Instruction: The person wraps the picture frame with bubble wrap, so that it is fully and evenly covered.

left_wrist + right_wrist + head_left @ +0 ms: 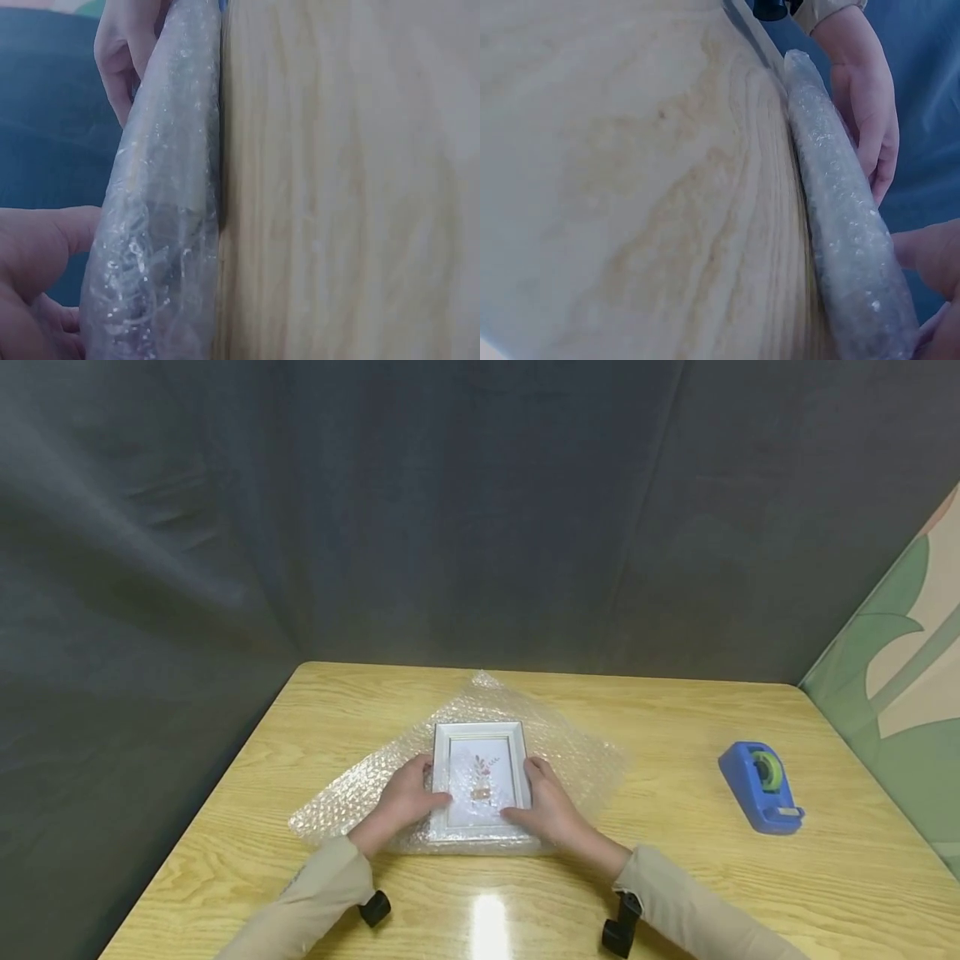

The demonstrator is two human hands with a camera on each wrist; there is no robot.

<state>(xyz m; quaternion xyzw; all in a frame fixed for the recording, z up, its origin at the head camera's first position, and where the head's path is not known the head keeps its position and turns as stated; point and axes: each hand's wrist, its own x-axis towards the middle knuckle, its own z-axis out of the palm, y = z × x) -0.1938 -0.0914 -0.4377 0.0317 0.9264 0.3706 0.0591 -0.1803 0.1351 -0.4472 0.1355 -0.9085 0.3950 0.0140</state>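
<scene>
Head view: the left hand [405,792] and right hand [547,806] grip the picture frame [480,777] at its sides, bubble wrap [360,789] beneath it on the worktop [225,860]; a blue tape dispenser [750,785] stands well to the right. Left wrist view: wrap covers the frame's near edge, left thumb touching it. Right wrist view: the right thumb touches it too.

Dark, seemingly cloth backdrop [480,510] behind a glossy wood-grain table [675,727]

beige sleeves [322,893] and small black wrist devices [375,908] are worn with bare hands [407,794].
</scene>
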